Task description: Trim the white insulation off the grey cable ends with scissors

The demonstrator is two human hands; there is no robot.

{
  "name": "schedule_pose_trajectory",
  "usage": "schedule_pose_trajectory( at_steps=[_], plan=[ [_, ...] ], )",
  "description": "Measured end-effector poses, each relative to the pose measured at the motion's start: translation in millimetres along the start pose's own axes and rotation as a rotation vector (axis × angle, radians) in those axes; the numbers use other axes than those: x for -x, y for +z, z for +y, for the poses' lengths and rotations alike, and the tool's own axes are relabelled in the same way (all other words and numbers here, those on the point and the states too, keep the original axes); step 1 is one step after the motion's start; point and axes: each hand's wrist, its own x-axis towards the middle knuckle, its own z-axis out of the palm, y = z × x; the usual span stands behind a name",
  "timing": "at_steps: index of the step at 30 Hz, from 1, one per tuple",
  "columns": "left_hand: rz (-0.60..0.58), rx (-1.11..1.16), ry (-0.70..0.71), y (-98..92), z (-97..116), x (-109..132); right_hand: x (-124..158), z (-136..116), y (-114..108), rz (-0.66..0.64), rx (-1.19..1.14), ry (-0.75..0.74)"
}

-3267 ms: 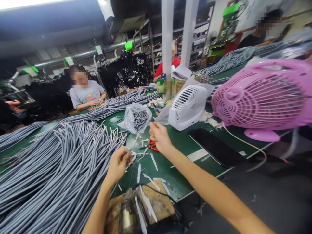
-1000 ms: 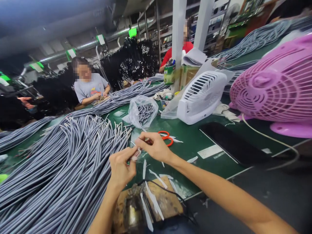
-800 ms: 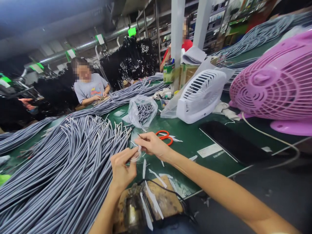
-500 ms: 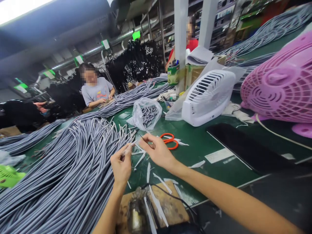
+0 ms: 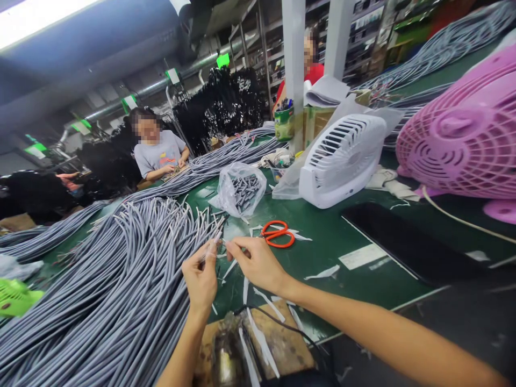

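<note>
Head view: left hand (image 5: 201, 278) pinches cable end (image 5: 212, 247), right hand (image 5: 258, 263) touching.

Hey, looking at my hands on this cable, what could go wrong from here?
The cable end sits only in fingertips of the left hand while the right hand pinches at its tip; it could slip into the pile among lookalikes. The scissors lie close beyond the right hand, so a quick reach might catch a finger.
</note>
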Motion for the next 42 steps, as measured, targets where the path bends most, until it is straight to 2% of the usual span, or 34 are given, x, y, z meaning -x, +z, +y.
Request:
schedule_pose_trajectory(
  at_steps=[4, 8, 13, 17, 19, 20, 22, 23, 24, 25, 27, 29, 31, 34, 37, 39, 40, 42],
  plan=[
    [-0.002, -0.035, -0.009, 5.3, 0, 3, 0, 5, 8, 0.049, -0.094, 0.097],
    [-0.028, -0.093, 0.005, 11.1, -1, 6, -1, 13, 17, 0.122, -0.333, 0.24],
    [-0.082, -0.283, 0.089, 11.9, -5, 4, -2, 12, 22, 0.056, -0.724, 0.509],
    [-0.086, -0.427, 0.189, 11.8, -4, 6, -10, 3, 18, 0.075, -0.827, 0.626],
    [-0.131, -0.45, 0.231, 13.0, -2, 11, -22, 1, 4, 0.194, -0.819, 0.619],
    [-0.17, -0.446, 0.243, 13.7, -2, 13, -29, 0, -5, 0.33, -0.795, 0.579],
    [-0.239, -0.396, 0.219, 14.1, 0, 14, -41, 1, -27, 0.443, -0.771, 0.512],
    [-0.251, -0.35, 0.176, 13.5, 0, 12, -45, 1, -36, 0.494, -0.749, 0.454],
    [-0.246, -0.297, 0.115, 12.2, 0, 9, -46, 2, -42, 0.552, -0.667, 0.311],
    [-0.234, -0.24, 0.049, 10.2, 0, 5, -45, 3, -46, 0.538, -0.55, 0.155],
    [-0.234, -0.134, -0.049, 4.7, 0, -4, -38, 5, -43, 0.239, -0.242, -0.066],
    [-0.264, -0.086, -0.055, -1.3, 0, -10, -29, 6, -34, 0.058, 0.019, -0.209],
    [-0.303, -0.136, 0.012, -5.8, 1, -12, -23, 8, -26, 0.041, 0.167, -0.261],
    [-0.391, -0.29, 0.193, -9.2, 3, -11, -25, 12, -24, -0.02, 0.192, -0.164],
    [-0.45, -0.303, 0.305, -10.6, 3, -10, -31, 17, -27, -0.19, 0.052, 0.068],
    [-0.36, -0.253, 0.274, -11.2, 0, -11, -33, 18, -26, -0.23, -0.067, 0.157],
    [-0.286, -0.229, 0.235, -11.2, -3, -12, -32, 18, -25, -0.227, -0.103, 0.149],
    [-0.144, -0.21, 0.15, -10.1, -9, -15, -29, 16, -20, -0.185, -0.093, 0.034]
  ],
)
